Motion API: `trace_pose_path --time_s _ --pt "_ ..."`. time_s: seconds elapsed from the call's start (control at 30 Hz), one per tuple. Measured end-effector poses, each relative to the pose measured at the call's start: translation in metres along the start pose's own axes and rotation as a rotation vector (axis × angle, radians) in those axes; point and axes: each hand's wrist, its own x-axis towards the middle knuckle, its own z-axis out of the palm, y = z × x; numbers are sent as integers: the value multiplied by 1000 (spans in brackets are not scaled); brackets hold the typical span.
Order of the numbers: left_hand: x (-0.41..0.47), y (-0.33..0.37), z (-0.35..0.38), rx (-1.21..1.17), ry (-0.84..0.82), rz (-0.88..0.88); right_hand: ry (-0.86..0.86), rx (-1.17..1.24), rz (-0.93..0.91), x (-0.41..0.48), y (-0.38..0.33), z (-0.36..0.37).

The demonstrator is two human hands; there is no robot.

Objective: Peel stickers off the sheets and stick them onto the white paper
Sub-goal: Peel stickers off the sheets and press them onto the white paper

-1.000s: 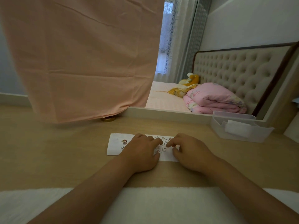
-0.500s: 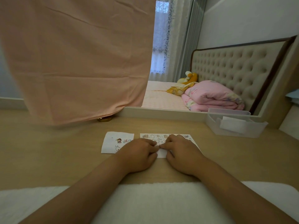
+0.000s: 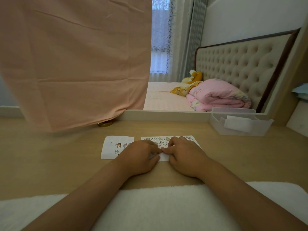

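One worktop (image 3: 50, 155) carries one pink cloth (image 3: 75, 64) far left, one clear bin (image 3: 240, 129) far right, and in the middle a left hand (image 3: 140, 157) and right hand (image 3: 185, 155), fingers curled, pinching one sticker sheet (image 3: 160, 140) just right of one white paper (image 3: 113, 147).

No words, numbers or brand marks to read anywhere; sticker sheet (image 3: 158, 140) and white paper (image 3: 112, 148), centre frame, show only tiny cartoon figures.

White paper (image 3: 109, 148), perhaps animal-patterned sticker sheet (image 3: 159, 140)
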Motion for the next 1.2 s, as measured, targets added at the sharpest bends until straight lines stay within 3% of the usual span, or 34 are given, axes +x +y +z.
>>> trace_pose_path --time_s 0.33,0.63,0.87,1.2 --pt "0 3 -3 -46 14 -72 4 -29 -45 -5 -2 -8" --pt "0 3 -6 -44 8 -31 100 10 -32 -3 -2 -9" --pt "1 -6 -48 -66 225 -125 123 251 33 4 -15 -10" --pt "-54 -54 -73 172 12 -387 21 496 152 38 -51 -26"
